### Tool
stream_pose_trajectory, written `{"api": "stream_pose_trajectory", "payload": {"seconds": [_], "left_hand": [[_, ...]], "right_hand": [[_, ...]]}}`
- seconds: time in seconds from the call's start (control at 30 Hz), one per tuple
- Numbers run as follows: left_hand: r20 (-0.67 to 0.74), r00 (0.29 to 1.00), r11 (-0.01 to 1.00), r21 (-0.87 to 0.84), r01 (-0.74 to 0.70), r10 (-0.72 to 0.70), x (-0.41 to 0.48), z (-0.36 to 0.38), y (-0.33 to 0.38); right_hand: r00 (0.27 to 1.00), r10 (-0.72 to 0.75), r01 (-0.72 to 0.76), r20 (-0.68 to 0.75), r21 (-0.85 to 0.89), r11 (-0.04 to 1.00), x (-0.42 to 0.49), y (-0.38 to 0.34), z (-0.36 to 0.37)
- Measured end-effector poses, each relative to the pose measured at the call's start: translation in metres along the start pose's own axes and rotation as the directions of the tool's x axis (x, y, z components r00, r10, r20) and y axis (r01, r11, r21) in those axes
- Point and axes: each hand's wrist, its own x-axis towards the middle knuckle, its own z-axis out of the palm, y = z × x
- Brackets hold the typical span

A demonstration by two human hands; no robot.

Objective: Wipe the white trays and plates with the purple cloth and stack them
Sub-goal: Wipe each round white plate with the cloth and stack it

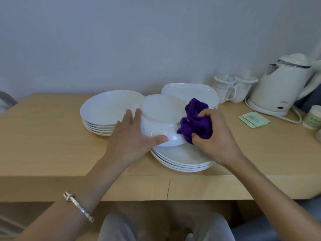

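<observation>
Light wood table [52, 136] against a plain pale wall [121, 40]. Left hand [133, 138] pinches a tilted white plate [161, 119] at frame centre, thumb on the near face and fingers behind the rim, just above a plate stack [182, 160]. Right hand [215, 136], fingers curled tight round the purple cloth [196, 122], presses it to the plate's 3 o'clock edge. Second stack [106, 112] at 10 o'clock; square tray [189, 92] at 1 o'clock, possibly several. Kettle [281, 84] and mugs [225, 89] at 2 o'clock.
</observation>
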Motion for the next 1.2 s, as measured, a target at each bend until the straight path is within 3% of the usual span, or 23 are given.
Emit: {"api": "stream_pose_trajectory", "payload": {"seconds": [0.17, 0.3, 0.47, 0.57, 0.8, 0.93, 1.07, 1.13, 1.2], "left_hand": [[0.107, 0.994, 0.996, 0.077, -0.045, 0.037, 0.002, -0.008, -0.01], [0.275, 0.957, 0.974, 0.173, -0.148, 0.097, 0.0, -0.028, -0.026], [0.133, 0.932, 0.856, 0.369, -0.361, 0.336, 0.006, -0.012, -0.031], [0.076, 0.822, 0.732, 0.414, -0.541, 0.564, 0.015, -0.005, -0.037], [-0.088, 0.712, 0.657, 0.476, -0.585, 0.697, 0.022, -0.008, -0.032], [-0.234, 0.69, 0.698, 0.482, -0.53, 0.685, 0.032, -0.016, -0.026], [-0.309, 0.737, 0.791, 0.364, -0.492, 0.601, 0.04, -0.032, -0.014], [-0.407, 0.789, 0.888, 0.227, -0.4, 0.46, 0.043, -0.036, -0.011], [-0.448, 0.863, 0.97, 0.045, -0.237, 0.232, 0.049, -0.043, -0.014]], "right_hand": [[0.948, -0.243, 0.266, 0.207, -0.093, 0.959, -0.012, -0.023, 0.023], [0.959, -0.261, 0.273, 0.113, -0.112, 0.955, 0.006, -0.038, 0.033], [0.979, -0.176, 0.195, 0.105, -0.211, 0.958, 0.036, -0.053, 0.028], [0.983, -0.151, 0.173, 0.105, -0.238, 0.956, 0.047, -0.056, 0.024], [0.991, -0.134, 0.132, -0.003, -0.118, 0.984, 0.031, -0.058, 0.005], [0.983, -0.128, 0.118, -0.131, -0.084, 0.989, 0.024, -0.061, -0.016], [0.971, -0.131, 0.121, -0.202, -0.062, 0.991, 0.027, -0.064, -0.024], [0.971, -0.118, 0.112, -0.207, -0.04, 0.993, 0.028, -0.065, -0.023], [0.975, -0.101, 0.098, -0.196, -0.023, 0.995, 0.028, -0.063, -0.019]]}}
